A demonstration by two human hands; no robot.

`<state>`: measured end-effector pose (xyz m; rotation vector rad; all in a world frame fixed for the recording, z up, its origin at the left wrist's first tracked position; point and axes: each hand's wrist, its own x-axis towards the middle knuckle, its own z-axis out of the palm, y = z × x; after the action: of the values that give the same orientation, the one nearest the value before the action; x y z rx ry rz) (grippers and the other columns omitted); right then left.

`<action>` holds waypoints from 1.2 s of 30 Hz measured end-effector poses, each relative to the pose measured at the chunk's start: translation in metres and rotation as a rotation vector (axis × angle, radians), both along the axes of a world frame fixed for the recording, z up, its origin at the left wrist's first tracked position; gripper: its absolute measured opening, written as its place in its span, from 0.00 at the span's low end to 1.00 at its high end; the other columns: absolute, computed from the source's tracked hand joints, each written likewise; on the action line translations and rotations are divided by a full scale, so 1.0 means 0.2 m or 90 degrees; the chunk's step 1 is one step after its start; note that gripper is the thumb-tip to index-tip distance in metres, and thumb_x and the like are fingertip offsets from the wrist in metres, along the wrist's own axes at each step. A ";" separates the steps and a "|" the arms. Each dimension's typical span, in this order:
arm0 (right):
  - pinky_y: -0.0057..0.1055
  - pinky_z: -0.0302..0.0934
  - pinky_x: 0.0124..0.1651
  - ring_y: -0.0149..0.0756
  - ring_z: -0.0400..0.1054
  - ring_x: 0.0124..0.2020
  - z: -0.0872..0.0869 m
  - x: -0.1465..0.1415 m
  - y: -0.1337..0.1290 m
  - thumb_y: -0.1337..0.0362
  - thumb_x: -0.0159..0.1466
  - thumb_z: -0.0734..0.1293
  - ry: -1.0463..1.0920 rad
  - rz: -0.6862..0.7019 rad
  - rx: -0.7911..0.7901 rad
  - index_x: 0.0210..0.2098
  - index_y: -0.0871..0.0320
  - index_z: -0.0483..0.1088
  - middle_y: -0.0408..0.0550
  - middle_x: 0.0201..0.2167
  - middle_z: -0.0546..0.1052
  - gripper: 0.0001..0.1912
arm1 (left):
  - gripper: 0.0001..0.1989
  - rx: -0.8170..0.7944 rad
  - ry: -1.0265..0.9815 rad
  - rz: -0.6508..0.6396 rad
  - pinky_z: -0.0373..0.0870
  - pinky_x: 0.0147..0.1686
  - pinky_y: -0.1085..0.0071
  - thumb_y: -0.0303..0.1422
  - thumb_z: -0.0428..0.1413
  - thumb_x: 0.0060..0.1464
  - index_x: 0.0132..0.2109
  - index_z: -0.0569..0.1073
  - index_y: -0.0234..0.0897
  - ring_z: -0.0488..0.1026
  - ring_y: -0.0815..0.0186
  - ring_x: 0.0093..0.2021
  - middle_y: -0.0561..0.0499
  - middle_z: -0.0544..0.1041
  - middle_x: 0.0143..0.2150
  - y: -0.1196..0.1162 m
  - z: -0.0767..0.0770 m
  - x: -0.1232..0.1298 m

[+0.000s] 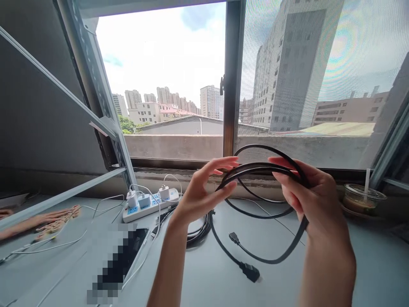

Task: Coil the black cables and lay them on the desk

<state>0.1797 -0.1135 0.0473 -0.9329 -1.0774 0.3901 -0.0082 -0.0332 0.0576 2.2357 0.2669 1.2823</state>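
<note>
A black HDMI cable [255,167], wound in loose loops, is held up above the grey table [220,281]. My right hand [309,192] closes around the right side of the loops, thumb in front. At the left side of the coil, my left hand [207,187] has its thumb and fingers spread apart, with strands passing between them and behind the thumb. Below the loops hang the two cable ends: a larger plug [251,272] with a clear tip, and a smaller-looking plug [234,237] farther back.
Another coiled black cable [200,236] lies behind my left forearm. A white power strip [150,205] holds several chargers. To its front is a phone [136,247], partly pixelated. A lidded drink cup [364,198] stands right. Another person's hand [41,221] rests at far left, beside white cables.
</note>
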 end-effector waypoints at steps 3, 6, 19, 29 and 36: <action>0.19 0.36 0.07 0.21 0.45 0.06 0.00 -0.03 -0.03 0.60 0.52 0.72 0.034 0.027 0.031 0.35 0.55 0.77 0.32 0.07 0.56 0.11 | 0.25 0.006 -0.063 0.103 0.60 0.57 0.62 0.38 0.61 0.53 0.57 0.67 0.45 0.64 0.56 0.58 0.46 0.69 0.58 0.07 -0.03 0.03; 0.21 0.36 0.07 0.20 0.43 0.05 0.00 -0.07 -0.03 0.60 0.53 0.72 0.054 0.033 0.136 0.31 0.54 0.76 0.31 0.06 0.54 0.07 | 0.29 -0.130 -0.091 0.058 0.64 0.54 0.63 0.42 0.59 0.54 0.61 0.62 0.46 0.66 0.57 0.57 0.45 0.69 0.57 0.10 -0.07 0.11; 0.24 0.64 0.25 0.26 0.66 0.19 -0.01 -0.03 -0.03 0.62 0.54 0.72 -0.211 -0.144 0.074 0.39 0.50 0.76 0.37 0.20 0.72 0.12 | 0.32 -0.340 -0.273 0.027 0.40 0.11 0.76 0.47 0.62 0.46 0.13 0.51 0.36 0.51 0.77 0.07 0.60 0.48 0.07 0.08 -0.09 0.16; 0.17 0.46 0.09 0.21 0.51 0.09 0.05 -0.10 -0.05 0.60 0.58 0.68 -0.037 0.068 0.029 0.42 0.53 0.74 0.31 0.11 0.59 0.12 | 0.27 -0.408 -0.278 0.013 0.40 0.10 0.78 0.36 0.59 0.48 0.14 0.51 0.36 0.47 0.79 0.09 0.60 0.49 0.10 -0.01 -0.04 0.25; 0.18 0.35 0.09 0.17 0.40 0.07 0.04 -0.11 -0.12 0.66 0.59 0.68 0.090 0.094 0.149 0.34 0.53 0.75 0.29 0.08 0.51 0.05 | 0.19 -0.380 0.054 0.070 0.63 0.18 0.76 0.42 0.52 0.54 0.20 0.65 0.35 0.67 0.68 0.16 0.54 0.66 0.15 0.09 -0.13 0.31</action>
<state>0.1585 -0.1371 0.0561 -0.6117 -1.0394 0.4358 0.0538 -0.0145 0.0324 1.7776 0.7117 0.9919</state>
